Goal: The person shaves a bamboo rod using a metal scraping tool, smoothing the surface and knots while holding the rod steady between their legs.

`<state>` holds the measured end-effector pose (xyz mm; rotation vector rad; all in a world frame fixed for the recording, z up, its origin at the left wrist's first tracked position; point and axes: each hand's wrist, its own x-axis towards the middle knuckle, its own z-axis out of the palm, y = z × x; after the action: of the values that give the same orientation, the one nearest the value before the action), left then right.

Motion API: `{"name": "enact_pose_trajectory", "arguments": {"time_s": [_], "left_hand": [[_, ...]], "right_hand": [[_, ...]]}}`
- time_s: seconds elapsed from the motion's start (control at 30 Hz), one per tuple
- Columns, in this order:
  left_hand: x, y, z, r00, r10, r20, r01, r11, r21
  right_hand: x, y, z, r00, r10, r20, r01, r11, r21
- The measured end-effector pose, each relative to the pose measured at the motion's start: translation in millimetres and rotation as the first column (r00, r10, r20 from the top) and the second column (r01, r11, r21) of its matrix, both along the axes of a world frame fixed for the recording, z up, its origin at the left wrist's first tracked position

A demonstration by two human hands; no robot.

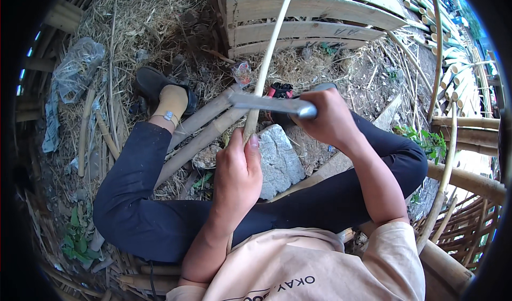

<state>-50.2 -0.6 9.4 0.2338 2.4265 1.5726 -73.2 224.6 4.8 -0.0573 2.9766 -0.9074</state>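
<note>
My left hand point(237, 173) is closed around a long, pale bamboo stick point(272, 47), which slants up and away in front of me. In my right hand point(329, 118) is a broad-bladed knife point(272, 104), gripped by its handle, which my fingers mostly hide. Its blade lies sideways across the stick, just above my left hand; whether it bites into the stick I cannot tell. A large grey stone point(277, 162) rests on the ground between my legs, beside my left hand. Two thick bamboo poles point(205, 130) run along the ground to its left.
A slatted wooden crate point(314, 15) stands ahead. Cut bamboo poles point(458, 82) are stacked at far right. A clear plastic bag point(79, 69) lies at left on straw-strewn ground. A red and black object point(280, 90) sits beyond the blade. Thin upright poles point(448, 162) rise at right.
</note>
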Motion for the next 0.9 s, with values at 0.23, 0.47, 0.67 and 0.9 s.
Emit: {"name": "enact_pose_trajectory", "arguments": {"time_s": [0.23,0.47,0.67,0.9], "left_hand": [[11,5,-6,0.998,-0.009,-0.067,0.002,0.995,-0.104],[21,3,7,0.998,-0.052,-0.032,0.047,0.987,-0.152],[11,5,2,0.998,-0.049,0.045,0.056,0.985,-0.163],[-4,5,3,0.998,-0.005,0.056,0.014,0.987,-0.157]], "right_hand": [[0,-14,-4,0.998,0.004,0.056,-0.012,0.991,0.136],[-17,11,-8,0.98,-0.197,-0.02,0.197,0.967,0.163],[-36,51,-18,0.949,-0.296,-0.11,0.315,0.915,0.252],[-20,39,-21,0.969,-0.213,-0.125,0.233,0.957,0.171]]}}
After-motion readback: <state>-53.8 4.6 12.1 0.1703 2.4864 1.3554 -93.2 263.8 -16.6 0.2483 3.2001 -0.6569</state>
